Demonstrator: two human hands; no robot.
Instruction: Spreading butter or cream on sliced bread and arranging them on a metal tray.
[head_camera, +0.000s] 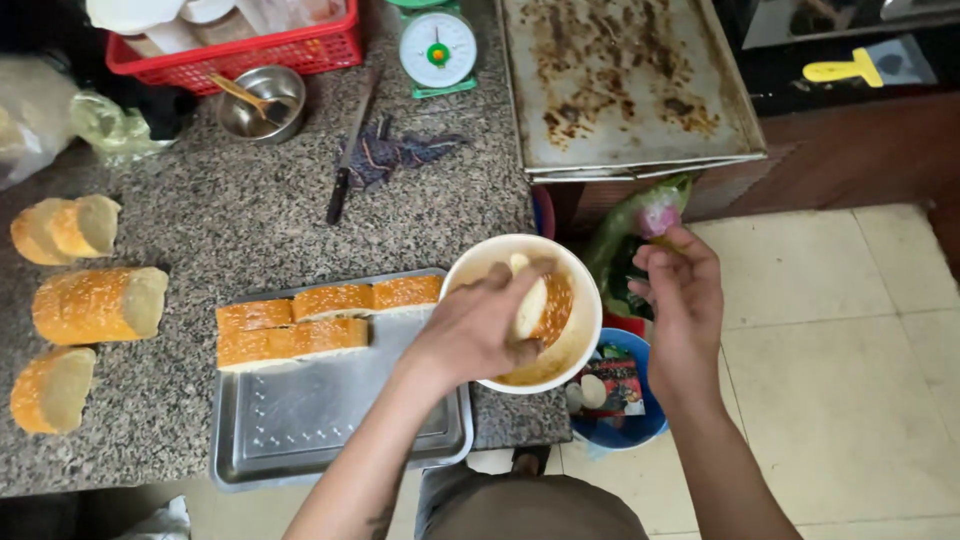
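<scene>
Over the white bowl (523, 310), a bread piece (530, 305) is gripped by the left hand (470, 330), right hand (680, 290) loosely curled, empty. Beside the bowl, coated slices (320, 318) are already trayed; three loaf chunks (98, 305) left untouched.

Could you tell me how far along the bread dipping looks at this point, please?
Done: two rows of coated bread slices lie on the metal tray. In hand: the left hand presses a bread piece into the orange mixture in the white bowl; the right hand hovers beside it, holding something too small to identify. Left: three uncut loaf chunks wait on the granite counter.
</scene>
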